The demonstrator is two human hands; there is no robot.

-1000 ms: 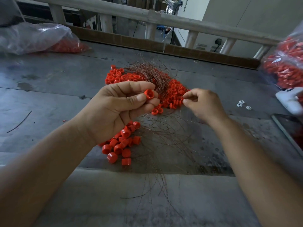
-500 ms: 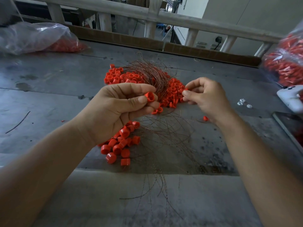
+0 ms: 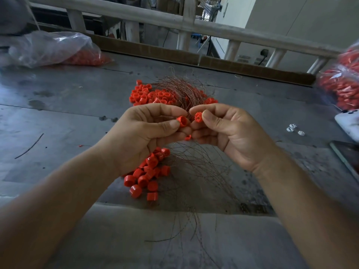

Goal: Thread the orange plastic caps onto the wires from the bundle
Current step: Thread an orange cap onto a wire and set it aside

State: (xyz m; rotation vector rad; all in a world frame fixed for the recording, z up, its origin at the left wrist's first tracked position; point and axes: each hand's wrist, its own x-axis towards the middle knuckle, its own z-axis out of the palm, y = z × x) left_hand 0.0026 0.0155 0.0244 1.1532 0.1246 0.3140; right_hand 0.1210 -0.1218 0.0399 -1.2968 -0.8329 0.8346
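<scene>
And the right hand (image 3: 229, 133) was back from the pile (image 3: 147, 95)! Half a second earlier it was out by those loose caps at the far side of the bench (image 3: 58, 113); now it had swung in to meet the left hand (image 3: 147, 136), pinching a fresh cap (image 3: 198, 116) between thumb and forefinger, open end turned towards the camera. The left hand had barely moved. It kept its own cap (image 3: 182, 121) clamped between thumb and fingers, and the two caps sat just beside each other, nearly touching.

The wires (image 3: 182, 90) fanned out behind the hands and trailed under them towards the near edge. Whether a wire end was held in either hand, I could not tell; the strands were too thin there. Below the left wrist lay the strung caps (image 3: 147, 171), a bunched cluster among the wires.

So the fetch looked done, and the threading looked like the step in hand. The fine wire tip would need lining up with the cap's small hole, and a slip could drop the cap back on the bench.
</scene>
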